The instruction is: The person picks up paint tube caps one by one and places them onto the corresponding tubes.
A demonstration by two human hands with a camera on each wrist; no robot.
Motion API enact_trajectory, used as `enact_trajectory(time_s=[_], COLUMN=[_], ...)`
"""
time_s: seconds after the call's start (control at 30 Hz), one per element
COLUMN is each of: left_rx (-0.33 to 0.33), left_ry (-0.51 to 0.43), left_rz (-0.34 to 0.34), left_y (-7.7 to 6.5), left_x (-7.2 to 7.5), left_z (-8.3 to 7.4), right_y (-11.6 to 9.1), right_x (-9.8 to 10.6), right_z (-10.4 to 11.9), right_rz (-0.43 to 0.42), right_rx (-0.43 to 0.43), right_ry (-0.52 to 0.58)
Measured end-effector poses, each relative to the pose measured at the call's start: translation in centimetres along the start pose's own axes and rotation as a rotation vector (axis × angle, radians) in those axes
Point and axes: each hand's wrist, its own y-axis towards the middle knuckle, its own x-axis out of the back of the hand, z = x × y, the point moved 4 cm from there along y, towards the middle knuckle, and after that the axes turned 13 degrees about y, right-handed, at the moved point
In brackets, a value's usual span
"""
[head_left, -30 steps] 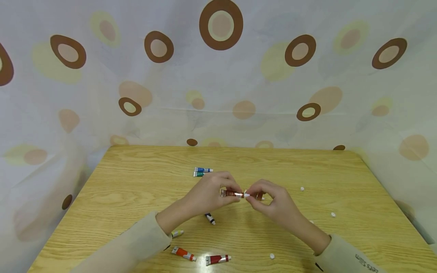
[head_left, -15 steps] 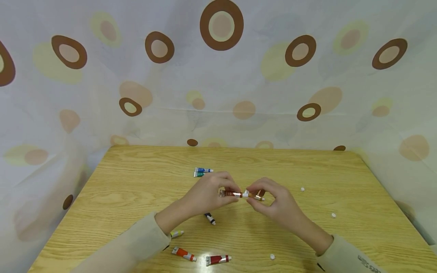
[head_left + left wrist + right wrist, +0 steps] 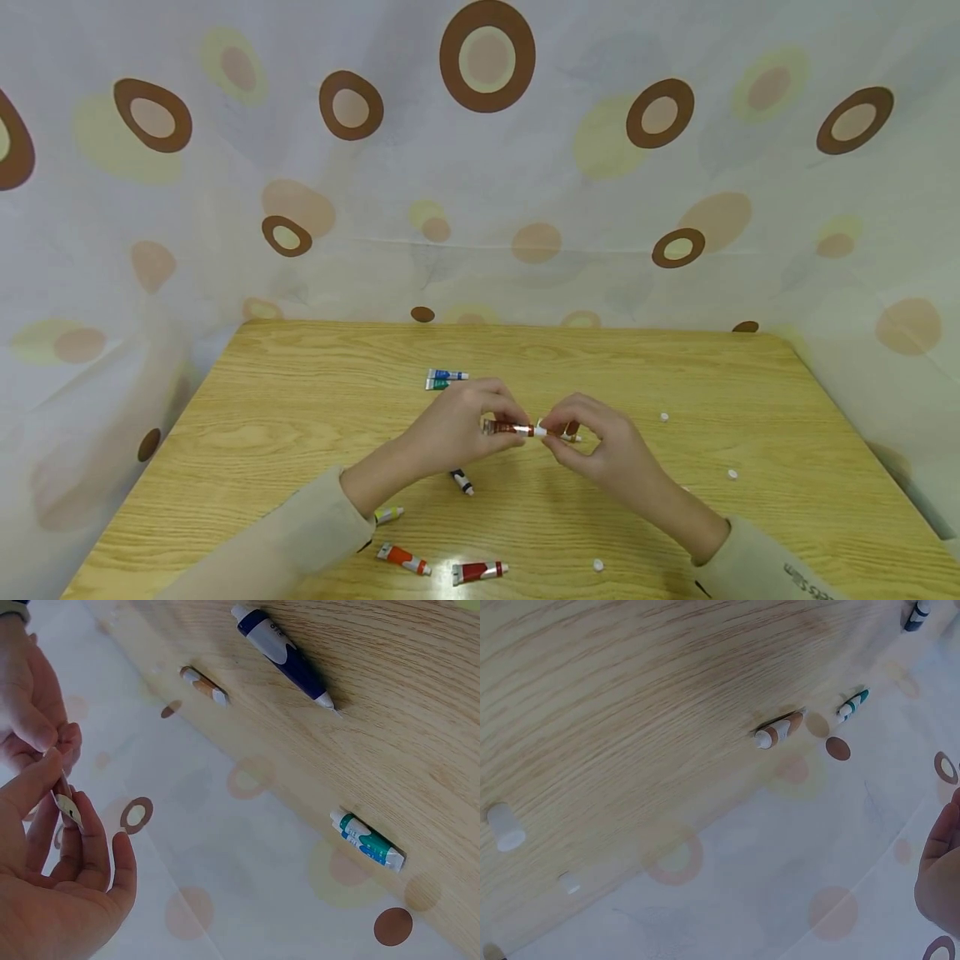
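My left hand (image 3: 468,421) grips a small reddish-brown paint tube (image 3: 510,428), held level above the table with its neck toward the right. Thumb and fingers of my right hand (image 3: 600,433) pinch the white cap (image 3: 541,431) at that neck. Behind the right fingers lies an ochre paint tube (image 3: 572,437), partly covered; the right wrist view shows this ochre tube (image 3: 781,730) with its white cap. In the left wrist view the held tube (image 3: 69,810) sits mostly hidden between the fingertips.
Blue (image 3: 448,375) and green (image 3: 437,385) tubes lie together beyond my left hand. Nearer are a dark blue tube (image 3: 462,482), a yellow tube (image 3: 389,515), an orange-red tube (image 3: 404,558) and a crimson tube (image 3: 480,571). Several white caps, one near the front (image 3: 597,565), lie rightward.
The right fingers shift slightly around the cap, uncovering more of the ochre tube and then covering part of it again. The left hand stays nearly still with its tube.
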Motion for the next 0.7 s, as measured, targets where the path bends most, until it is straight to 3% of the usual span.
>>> enact_trajectory(time_s=[0.7], left_rx=[-0.023], left_ry=[-0.002], left_rz=[0.0], left_y=[-0.16], left_x=[0.06], left_z=[-0.12], right_y=[-0.11], right_x=[-0.23], right_z=[-0.28], right_rz=[0.012], right_rx=[-0.061], right_ry=[-0.005])
